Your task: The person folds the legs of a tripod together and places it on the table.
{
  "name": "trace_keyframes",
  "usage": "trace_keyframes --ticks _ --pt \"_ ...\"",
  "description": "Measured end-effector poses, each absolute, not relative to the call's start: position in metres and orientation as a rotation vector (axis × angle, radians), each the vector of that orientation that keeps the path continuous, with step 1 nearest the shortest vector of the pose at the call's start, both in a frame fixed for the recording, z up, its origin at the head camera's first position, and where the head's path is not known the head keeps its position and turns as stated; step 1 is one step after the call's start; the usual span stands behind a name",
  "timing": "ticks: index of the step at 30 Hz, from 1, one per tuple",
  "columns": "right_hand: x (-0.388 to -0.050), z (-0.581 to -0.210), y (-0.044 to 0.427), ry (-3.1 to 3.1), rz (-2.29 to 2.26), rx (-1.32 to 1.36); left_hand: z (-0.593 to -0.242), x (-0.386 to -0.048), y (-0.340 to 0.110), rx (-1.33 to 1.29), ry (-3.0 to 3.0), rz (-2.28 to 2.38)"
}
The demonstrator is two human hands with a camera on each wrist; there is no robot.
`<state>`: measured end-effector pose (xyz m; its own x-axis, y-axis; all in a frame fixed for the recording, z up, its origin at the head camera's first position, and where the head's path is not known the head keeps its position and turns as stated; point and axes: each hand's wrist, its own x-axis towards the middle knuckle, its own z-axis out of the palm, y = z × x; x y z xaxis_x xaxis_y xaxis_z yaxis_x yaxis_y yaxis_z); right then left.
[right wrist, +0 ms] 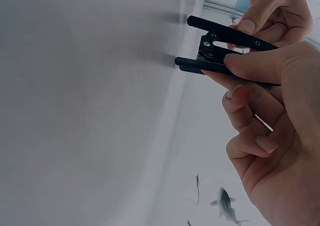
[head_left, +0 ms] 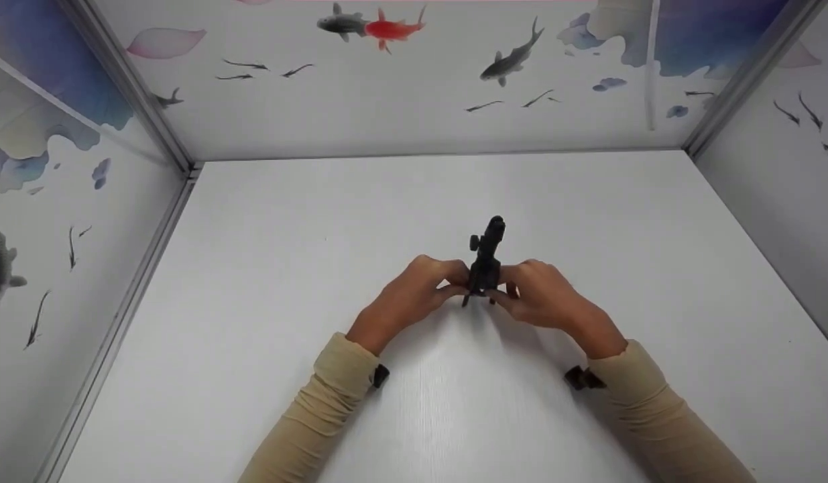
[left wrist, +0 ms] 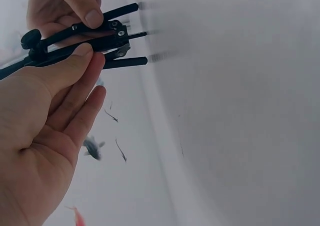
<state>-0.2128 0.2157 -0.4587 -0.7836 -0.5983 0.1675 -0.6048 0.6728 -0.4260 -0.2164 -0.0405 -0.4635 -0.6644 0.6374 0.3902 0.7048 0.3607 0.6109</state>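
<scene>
A small black tripod (head_left: 488, 251) stands nearly upright between both hands, its upper end pointing to the back wall. Several short legs (left wrist: 125, 62) are folded partly inward around a metal-pinned hub, and a round knob (left wrist: 31, 38) juts from its side. My left hand (head_left: 414, 290) pinches the tripod between thumb and fingertips from the left. From the other side, my right hand (head_left: 544, 295) pinches a leg (right wrist: 200, 64), thumb on top, its other fingers curled below. The feet are close to the tabletop; whether all touch it, I cannot tell.
A white table (head_left: 286, 221) lies beneath the hands. White panels printed with fish (head_left: 393, 29) enclose its back and sides, with grey metal rails (head_left: 142, 100) at the corners. Dark wrist devices (head_left: 583, 378) stick out near the beige sleeves (head_left: 320, 402).
</scene>
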Motion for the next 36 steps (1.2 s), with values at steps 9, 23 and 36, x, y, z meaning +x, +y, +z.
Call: trace_keyframes --ticks 9,23,36 --pt "-0.212 -0.460 0.215 -2.864 0.733 1.031 -0.465 -0.210 -0.035 -1.135 -2.570 -1.002" --pt "-0.214 -0.448 0.222 -2.995 0.704 1.060 -0.460 -0.211 -0.034 -1.122 -2.651 -1.074" --pt "-0.215 -0.450 0.223 -2.946 0.616 1.030 -0.460 -0.209 -0.033 -1.114 -2.689 -1.138"
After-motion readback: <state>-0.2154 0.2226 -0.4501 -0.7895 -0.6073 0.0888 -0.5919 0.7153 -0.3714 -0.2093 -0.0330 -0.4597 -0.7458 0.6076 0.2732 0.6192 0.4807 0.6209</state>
